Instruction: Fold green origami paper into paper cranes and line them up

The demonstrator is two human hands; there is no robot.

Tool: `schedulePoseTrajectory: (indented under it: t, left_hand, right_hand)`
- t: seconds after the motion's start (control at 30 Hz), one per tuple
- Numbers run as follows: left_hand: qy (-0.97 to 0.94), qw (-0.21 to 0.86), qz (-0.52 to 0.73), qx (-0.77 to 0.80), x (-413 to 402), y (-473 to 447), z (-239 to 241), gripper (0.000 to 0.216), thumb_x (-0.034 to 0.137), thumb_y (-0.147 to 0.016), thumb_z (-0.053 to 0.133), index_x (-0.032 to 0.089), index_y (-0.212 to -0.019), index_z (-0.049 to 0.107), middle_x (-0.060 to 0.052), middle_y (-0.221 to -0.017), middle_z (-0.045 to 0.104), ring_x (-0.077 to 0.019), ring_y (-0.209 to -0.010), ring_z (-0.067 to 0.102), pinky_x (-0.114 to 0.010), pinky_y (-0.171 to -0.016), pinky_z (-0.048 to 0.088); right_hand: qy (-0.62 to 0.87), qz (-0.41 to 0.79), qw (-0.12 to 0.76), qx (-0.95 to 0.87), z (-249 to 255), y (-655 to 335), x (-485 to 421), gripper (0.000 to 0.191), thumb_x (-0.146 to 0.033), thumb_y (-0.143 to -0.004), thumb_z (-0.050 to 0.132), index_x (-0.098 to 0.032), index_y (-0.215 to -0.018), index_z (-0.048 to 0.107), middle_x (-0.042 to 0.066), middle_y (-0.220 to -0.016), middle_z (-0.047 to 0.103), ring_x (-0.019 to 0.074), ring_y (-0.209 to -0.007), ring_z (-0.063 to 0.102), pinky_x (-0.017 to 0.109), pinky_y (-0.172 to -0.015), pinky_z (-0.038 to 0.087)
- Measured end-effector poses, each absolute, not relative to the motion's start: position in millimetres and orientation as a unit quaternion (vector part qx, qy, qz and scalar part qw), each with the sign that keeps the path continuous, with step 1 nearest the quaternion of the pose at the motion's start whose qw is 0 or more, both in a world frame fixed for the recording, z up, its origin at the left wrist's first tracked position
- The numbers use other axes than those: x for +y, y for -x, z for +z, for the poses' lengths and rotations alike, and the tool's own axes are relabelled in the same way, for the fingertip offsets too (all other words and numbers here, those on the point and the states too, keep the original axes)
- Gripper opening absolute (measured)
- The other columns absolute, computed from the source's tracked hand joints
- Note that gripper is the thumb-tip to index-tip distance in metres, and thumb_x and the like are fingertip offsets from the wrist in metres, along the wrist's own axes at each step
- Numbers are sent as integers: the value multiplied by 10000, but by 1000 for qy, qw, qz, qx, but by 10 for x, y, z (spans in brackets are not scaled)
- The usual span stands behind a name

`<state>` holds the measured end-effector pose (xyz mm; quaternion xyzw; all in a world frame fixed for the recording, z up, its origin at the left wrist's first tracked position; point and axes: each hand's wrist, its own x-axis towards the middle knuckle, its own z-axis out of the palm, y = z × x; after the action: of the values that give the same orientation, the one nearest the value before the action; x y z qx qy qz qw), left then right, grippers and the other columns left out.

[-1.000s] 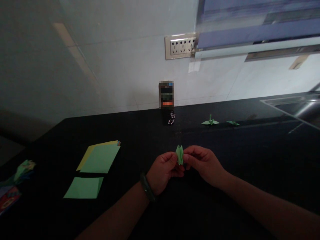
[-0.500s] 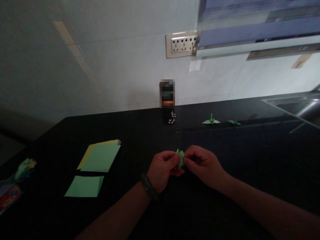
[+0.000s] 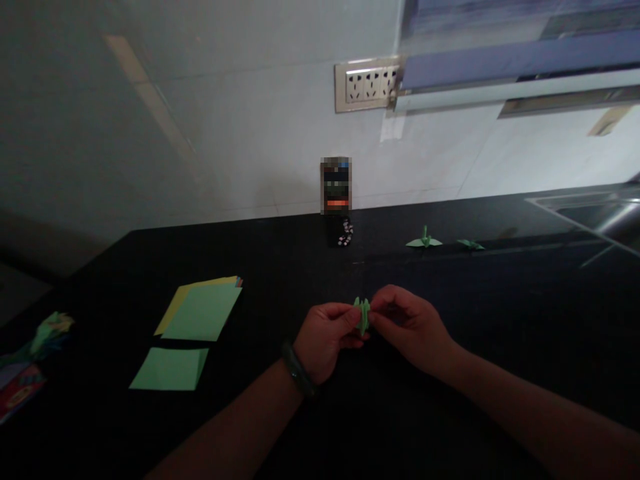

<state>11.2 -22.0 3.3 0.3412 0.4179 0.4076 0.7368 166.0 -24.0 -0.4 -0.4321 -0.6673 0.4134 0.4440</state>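
both hands, left hand (image 3: 327, 337) and right hand (image 3: 407, 327), pinched on green paper fold (image 3: 362, 315) – looks light, crushable, best held by creased edges

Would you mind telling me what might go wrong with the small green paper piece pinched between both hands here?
1. The folded green paper is small and pinched between the left hand and the right hand; a hard pull might tear it or spoil a crease.
2. The light is dim, so a fold may well land off-line.
3. If either grip slips, the paper would likely drop onto the black counter.
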Motion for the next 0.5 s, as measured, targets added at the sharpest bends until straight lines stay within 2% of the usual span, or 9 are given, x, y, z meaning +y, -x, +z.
schedulePoseTrajectory:
  t: [0.17, 0.33, 0.5]
  left_hand:
    - [-358, 731, 395, 426, -209, -95, 31, 212, 288, -617, 717, 92, -666, 654, -21, -611, 614, -82, -526, 557, -204, -517, 444]
    - [-354, 725, 383, 450, -204, -91, 48, 246, 308, -578, 732, 93, -641, 630, -8, -538, 587, -76, -460, 528, -194, -452, 421]
    - [-341, 755, 370, 421, -212, -83, 38, 272, 333, -585, 733, 115, -696, 615, 23, -547, 566, -58, -420, 503, -180, -409, 425]
  right_hand:
    - [423, 415, 412, -692, 9, -1689, -228, 58, -240, -779, 557, -191, -807, 545, 16, -718, 594, 129, -633, 587, 263, -583, 476]
    - [421, 370, 394, -729, 42, -1718, -200, 44, -207, -778, 541, -176, -761, 567, 6, -669, 587, 109, -597, 548, 234, -549, 443]
    - [399, 348, 379, -759, 33, -1758, -175, 60, -187, -791, 526, -172, -772, 580, 10, -689, 592, 107, -619, 543, 232, -569, 441]
